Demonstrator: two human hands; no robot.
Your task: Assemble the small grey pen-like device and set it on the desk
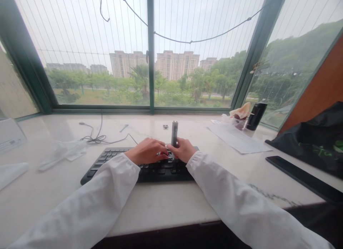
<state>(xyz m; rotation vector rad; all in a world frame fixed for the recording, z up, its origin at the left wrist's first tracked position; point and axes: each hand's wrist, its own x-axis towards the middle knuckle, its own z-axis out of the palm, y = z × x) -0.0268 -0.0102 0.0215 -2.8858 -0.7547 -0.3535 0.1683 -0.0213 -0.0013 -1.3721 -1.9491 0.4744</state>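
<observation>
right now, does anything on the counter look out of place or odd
The dark cord behind the left part of the keyboard lies tangled rather than straight. Small dark pieces sit loose on the counter, too small to identify. Nothing looks spilled.

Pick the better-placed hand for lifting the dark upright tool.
Right, probably: the right hand holds the dark upright tool, while the left hand is beside it, low over the keyboard.

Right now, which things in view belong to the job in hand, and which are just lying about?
In the job:
black plastic keyboard, under the left hand and right hand
slim grey stick-shaped object, upright in the right hand

Apparently just lying about:
flat black phone
white paper sheet
black cylindrical container
black bag with green print
</observation>
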